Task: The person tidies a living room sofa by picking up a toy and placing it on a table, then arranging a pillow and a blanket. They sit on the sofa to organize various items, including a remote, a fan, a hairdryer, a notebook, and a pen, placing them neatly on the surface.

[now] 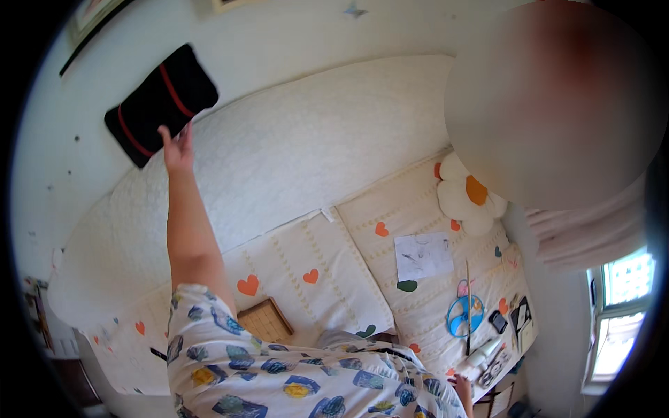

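My left hand (179, 150) is stretched out at upper left and grips the lower edge of a black soft case or folded bundle (151, 99) with two red bands. The thumb lies on the near face, and the other fingers are partly hidden behind it. The bundle is up against the view of the white wall, above the sofa's back. At lower right my right hand (462, 387) is partly cut off by my patterned shirt. It is low beside a white bottle-shaped thing (483, 352) on the sofa seat; whether they touch is unclear.
A white padded sofa back (313, 136) runs behind a heart-patterned seat cover (360, 271). On the seat are a wooden tray-like board (266, 318), a sheet with drawings (423, 256), a blue fan-like ring (465, 317), a dark small device (497, 322) and a flower cushion (470, 196).
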